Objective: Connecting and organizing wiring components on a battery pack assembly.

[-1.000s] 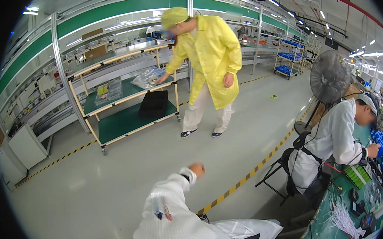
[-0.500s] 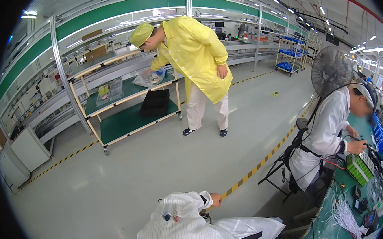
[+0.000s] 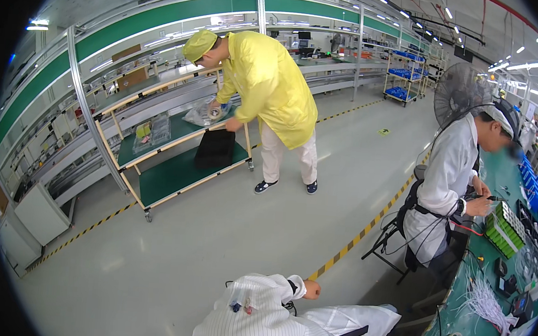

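My left hand [image 3: 313, 289] pokes out of a white striped sleeve [image 3: 257, 322] at the bottom of the view. Its fingers are curled in and I see nothing in it. It hovers over the grey floor beside a yellow-and-black floor stripe [image 3: 365, 229], close to my white coat [image 3: 352, 320]. My right hand is out of the picture.
A person in a yellow coat [image 3: 269, 86] bends over a green-shelved cart [image 3: 173, 179] holding a black tray [image 3: 215, 148] and clear bags. A person in white [image 3: 448, 176] sits at a green workbench [image 3: 491, 312] on the right, by a standing fan [image 3: 464, 95]. Conveyor racks line the left.
My left hand has dropped back from an outstretched reach toward my body. The person in yellow has stepped left and leaned over the cart.
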A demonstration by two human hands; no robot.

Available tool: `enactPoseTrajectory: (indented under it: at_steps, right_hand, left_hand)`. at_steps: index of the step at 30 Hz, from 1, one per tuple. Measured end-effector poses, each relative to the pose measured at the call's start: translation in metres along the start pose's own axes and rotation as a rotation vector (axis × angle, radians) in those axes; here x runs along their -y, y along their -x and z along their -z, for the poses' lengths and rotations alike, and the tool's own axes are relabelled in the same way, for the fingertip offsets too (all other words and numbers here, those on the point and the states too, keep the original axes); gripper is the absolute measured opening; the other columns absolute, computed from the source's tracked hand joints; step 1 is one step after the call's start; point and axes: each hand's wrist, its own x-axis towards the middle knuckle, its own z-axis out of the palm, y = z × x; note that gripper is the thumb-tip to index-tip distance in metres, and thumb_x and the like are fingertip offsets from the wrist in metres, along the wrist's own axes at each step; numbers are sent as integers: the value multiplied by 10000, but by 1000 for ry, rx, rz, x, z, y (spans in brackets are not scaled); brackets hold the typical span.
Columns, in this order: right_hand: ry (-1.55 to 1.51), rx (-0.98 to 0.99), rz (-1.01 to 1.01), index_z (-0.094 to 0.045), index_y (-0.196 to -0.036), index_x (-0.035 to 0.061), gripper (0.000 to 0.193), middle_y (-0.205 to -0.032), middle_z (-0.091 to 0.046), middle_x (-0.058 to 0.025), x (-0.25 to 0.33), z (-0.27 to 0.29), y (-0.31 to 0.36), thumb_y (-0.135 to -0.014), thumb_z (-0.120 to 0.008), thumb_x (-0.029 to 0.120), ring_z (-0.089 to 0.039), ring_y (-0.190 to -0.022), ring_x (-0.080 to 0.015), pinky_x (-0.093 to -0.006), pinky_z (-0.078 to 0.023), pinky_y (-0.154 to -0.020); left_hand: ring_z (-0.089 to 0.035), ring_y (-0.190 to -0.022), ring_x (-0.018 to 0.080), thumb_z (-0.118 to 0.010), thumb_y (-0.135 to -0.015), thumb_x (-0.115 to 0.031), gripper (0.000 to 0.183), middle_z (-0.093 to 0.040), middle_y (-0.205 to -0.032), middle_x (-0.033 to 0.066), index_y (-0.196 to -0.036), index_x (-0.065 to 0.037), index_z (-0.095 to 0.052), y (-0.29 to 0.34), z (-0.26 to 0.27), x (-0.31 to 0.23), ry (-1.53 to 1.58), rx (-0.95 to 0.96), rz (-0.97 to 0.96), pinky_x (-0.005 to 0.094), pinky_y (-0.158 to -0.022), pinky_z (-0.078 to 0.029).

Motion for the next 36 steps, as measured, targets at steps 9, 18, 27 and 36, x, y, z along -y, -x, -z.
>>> enactPoseTrajectory:
  at_steps: [9,18,27,36]
  right_hand:
    - [160,-612,-278,-569,-974,-6,233,-880,-581,-168,-73,8,13,-933,-511,216,-594,-800,-232,-316,-478,-725]
    - [-152,-1017,-419,-575,-742,23,265,-549,-441,33,-65,2,10,-935,-537,201,-386,-457,-37,-213,-275,-416]
    - [13,-987,-450,-613,-784,12,238,-572,-495,16,-75,2,21,-923,-551,195,-431,-465,-55,-214,-329,-436]
    - [-132,-969,-565,-622,-805,6,227,-584,-464,56,-39,10,-2,-923,-550,186,-383,-505,-28,-198,-278,-462]
  left_hand:
    - [-650,-887,278,-543,-788,-465,410,-685,-902,114,-929,-107,-683,-24,-7,48,-154,312,71,400,-785,-501]
    - [-622,-966,361,-601,-818,-271,499,-621,-1089,249,-1195,51,-550,-114,-25,0,-191,232,-254,399,-860,-480]
    - [-662,-799,352,-562,-857,-344,432,-665,-866,253,-1016,52,-630,-48,-40,-171,-77,323,-300,418,-719,-497]
    - [-609,-491,231,-584,-840,-445,520,-605,-532,139,-674,39,-675,-68,-71,-193,-129,444,-153,349,-545,-489]
